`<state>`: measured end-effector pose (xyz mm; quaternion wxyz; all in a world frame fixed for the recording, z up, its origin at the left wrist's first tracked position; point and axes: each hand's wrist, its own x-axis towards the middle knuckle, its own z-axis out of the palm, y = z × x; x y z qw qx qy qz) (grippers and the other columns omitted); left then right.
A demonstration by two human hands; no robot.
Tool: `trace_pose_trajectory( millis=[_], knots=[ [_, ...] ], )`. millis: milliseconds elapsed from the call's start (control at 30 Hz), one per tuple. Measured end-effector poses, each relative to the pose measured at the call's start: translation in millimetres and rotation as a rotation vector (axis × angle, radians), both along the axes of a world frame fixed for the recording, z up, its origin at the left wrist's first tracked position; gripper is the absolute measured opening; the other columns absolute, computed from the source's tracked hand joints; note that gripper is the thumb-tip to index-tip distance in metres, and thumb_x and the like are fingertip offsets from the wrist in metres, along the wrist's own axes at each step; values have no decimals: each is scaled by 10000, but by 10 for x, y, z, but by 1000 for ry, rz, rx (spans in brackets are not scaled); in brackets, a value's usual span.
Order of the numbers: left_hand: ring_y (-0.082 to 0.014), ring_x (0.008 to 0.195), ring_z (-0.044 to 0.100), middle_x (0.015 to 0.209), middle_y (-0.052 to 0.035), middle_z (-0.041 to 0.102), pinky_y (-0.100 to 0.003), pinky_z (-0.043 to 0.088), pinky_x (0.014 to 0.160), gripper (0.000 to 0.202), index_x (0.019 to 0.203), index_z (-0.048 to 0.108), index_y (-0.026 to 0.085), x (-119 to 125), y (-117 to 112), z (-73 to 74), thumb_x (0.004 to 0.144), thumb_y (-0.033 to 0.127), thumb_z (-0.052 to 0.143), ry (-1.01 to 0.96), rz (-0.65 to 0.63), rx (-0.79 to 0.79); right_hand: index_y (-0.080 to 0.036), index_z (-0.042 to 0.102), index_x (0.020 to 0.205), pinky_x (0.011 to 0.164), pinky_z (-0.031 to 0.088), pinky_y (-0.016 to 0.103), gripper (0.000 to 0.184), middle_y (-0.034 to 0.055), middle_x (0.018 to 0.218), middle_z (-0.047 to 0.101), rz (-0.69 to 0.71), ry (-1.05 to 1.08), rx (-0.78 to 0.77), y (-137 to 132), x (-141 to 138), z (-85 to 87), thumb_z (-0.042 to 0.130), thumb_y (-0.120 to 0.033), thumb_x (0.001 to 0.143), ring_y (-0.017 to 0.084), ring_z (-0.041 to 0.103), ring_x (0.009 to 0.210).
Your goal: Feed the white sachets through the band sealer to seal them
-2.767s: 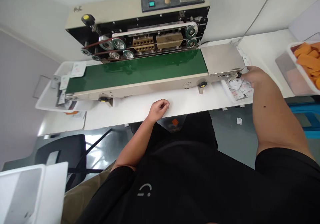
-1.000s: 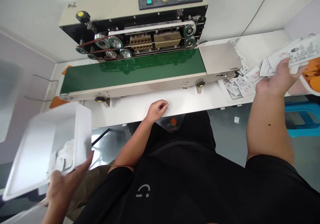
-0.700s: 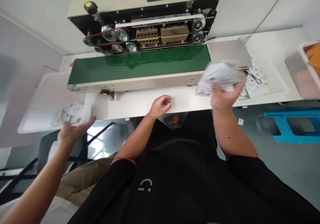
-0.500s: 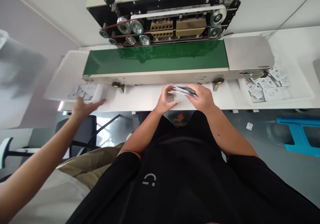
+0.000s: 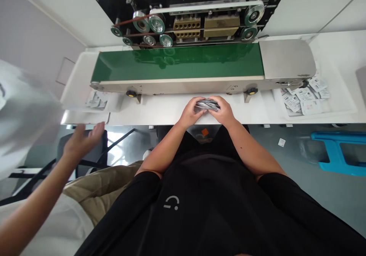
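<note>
Fingers point(image 5: 192, 104) clasp packets point(image 5: 208, 105); black shirt point(image 5: 220, 206) bears "Ci"-like mark point(image 5: 172, 202).

Grey "Ci" logo point(image 5: 172, 202) on black shirt point(image 5: 220, 202).

Blue stool point(image 5: 336, 152) at right, black chair point(image 5: 100, 145) at left — orange piece point(image 5: 205, 132) between them.

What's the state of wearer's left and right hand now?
Left hand: closed, holding one end of the packets.
Right hand: closed, holding the other end.
</note>
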<state>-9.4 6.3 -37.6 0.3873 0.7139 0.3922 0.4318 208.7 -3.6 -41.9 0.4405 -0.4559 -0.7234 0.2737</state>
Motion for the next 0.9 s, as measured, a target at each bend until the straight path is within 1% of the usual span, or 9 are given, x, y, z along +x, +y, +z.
trace_pose_trajectory(
  millis=[100,167,233,300,467,600,700,800,900],
  knots=[
    [-315,1329,674,1452,-176,661,-461,573,1090,670,1449,569,240,10,0,0,915,575,797,-33,-16,-4,-309,610,1388,1138,574,493,463,87,1338,673,20,43,44,-6,0,6,714,-352,939,282,671,1267],
    [-324,1346,667,1464,-184,656,-473,565,1107,706,1459,562,234,14,-1,13,900,589,808,-27,-19,-5,-308,556,1460,1162,561,503,596,109,1406,625,34,52,62,12,-4,-14,752,-339,899,295,628,1338],
    [-327,1346,667,1433,-180,674,-483,551,1133,673,1425,595,225,17,-3,30,903,597,801,4,-20,0,-307,504,1524,1188,542,523,737,130,1468,567,24,39,61,41,-6,-44,800,-344,850,314,577,1397],
    [-325,1333,671,1388,-168,695,-488,540,1149,621,1378,632,221,18,-5,42,912,599,789,36,-9,15,-306,491,1546,1211,524,537,804,140,1483,537,8,27,45,68,-5,-75,829,-338,817,324,560,1403],
    [-319,1288,687,1351,-160,702,-481,550,1131,634,1371,638,222,16,9,32,891,599,812,52,19,32,-313,496,1559,1205,530,548,801,121,1374,619,22,4,-42,73,-6,-96,806,-289,821,318,624,1305],
    [-316,1295,679,1353,-159,692,-482,546,1150,663,1372,629,220,22,26,3,868,598,837,43,29,35,-299,414,1652,1280,477,543,864,117,1527,586,129,45,-69,23,-2,-48,746,-237,858,315,592,1429],
    [-304,1301,669,1375,-157,669,-466,568,1119,670,1391,610,230,22,20,-17,873,590,836,23,32,36,-297,376,1693,1302,466,523,856,89,1605,554,174,84,-143,-10,14,-20,682,-210,898,295,564,1500],
    [-302,1301,649,1369,-155,648,-445,581,1068,682,1362,612,239,7,11,-35,845,610,856,36,113,66,-329,431,1680,1228,547,503,817,52,1549,621,114,103,-245,-14,23,-31,691,-227,912,284,676,1375],
    [-288,1231,665,1280,-136,664,-423,573,1031,677,1281,615,234,-19,16,-47,819,671,851,49,174,44,-316,567,1595,1175,590,475,724,45,1465,686,70,155,-319,-2,22,-49,764,-317,898,279,743,1254]
  ],
)
